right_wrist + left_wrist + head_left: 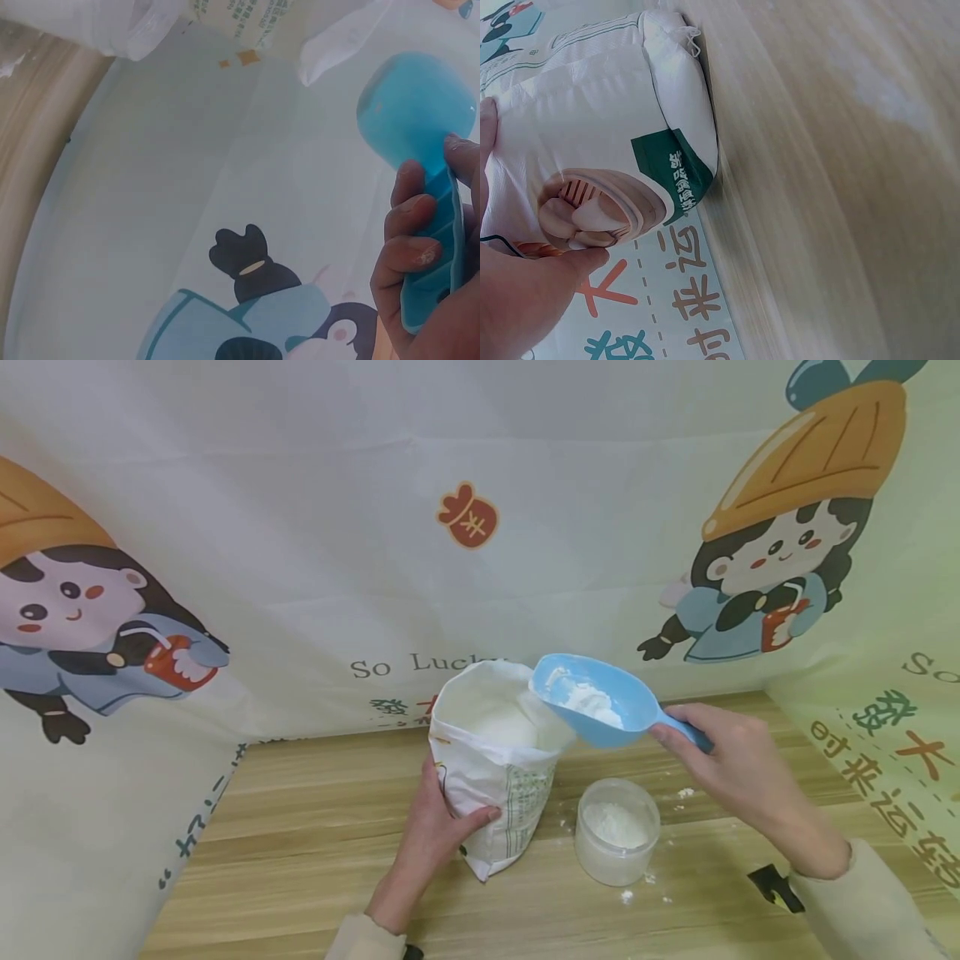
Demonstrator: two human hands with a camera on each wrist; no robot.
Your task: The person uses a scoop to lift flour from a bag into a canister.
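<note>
A white bag of flour [480, 785], its top wide open, leans on the tabletop. My left hand [438, 827] grips its side, with the thumb across the front; in the left wrist view the bag's printed side [577, 112] shows a steamer of buns. My right hand [750, 777] holds a blue scoop [637, 702] by the handle, fingers curled round it in the right wrist view [427, 255]. White flour [592, 700] lies in the scoop, which is raised beside the bag's mouth. Below it stands a clear round jar [617, 864] partly filled with flour.
Spilled bits of flour [627, 897] dot the wooden table [300, 843] around the jar. A small black object [772, 887] lies near the right sleeve. Printed cloth [337, 527] walls in the back and sides.
</note>
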